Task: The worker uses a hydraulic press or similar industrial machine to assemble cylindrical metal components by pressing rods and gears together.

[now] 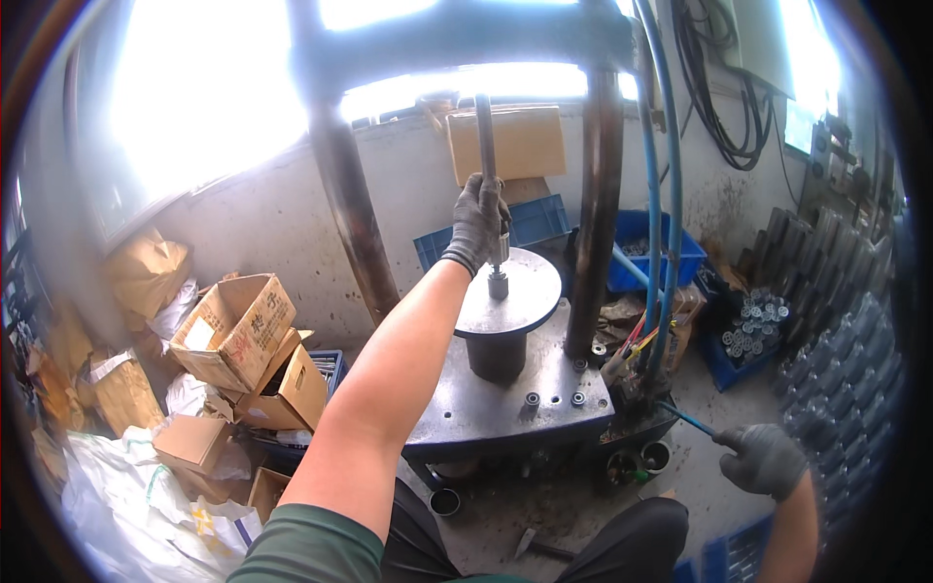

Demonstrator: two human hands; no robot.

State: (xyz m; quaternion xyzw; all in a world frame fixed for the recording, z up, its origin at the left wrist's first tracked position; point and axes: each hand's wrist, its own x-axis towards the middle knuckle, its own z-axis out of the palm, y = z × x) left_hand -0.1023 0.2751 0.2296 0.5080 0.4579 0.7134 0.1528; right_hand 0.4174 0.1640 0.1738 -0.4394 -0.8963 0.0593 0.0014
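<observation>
My left hand (476, 219), in a grey glove, reaches forward with its fingers closed around a metal cylinder (501, 252) under the press's upright rod (485, 136). The hand hides much of that cylinder. Just below it, a short dark metal collar (498, 285) stands on a round steel plate (533, 301). That plate rests on a thick dark pedestal (497, 358). Off to the right, my gloved right hand (766, 460) is wrapped round the end of a thin lever (690, 418) with a blue shaft.
The press bed (466, 418) carries several small metal rings near its front edge. Steel columns (595, 214) flank it, with blue hoses (669, 194) at right. Cardboard boxes (233, 321) pile up at left; stacked metal tubes (846, 389) stand at right. A hammer (544, 550) lies on the floor.
</observation>
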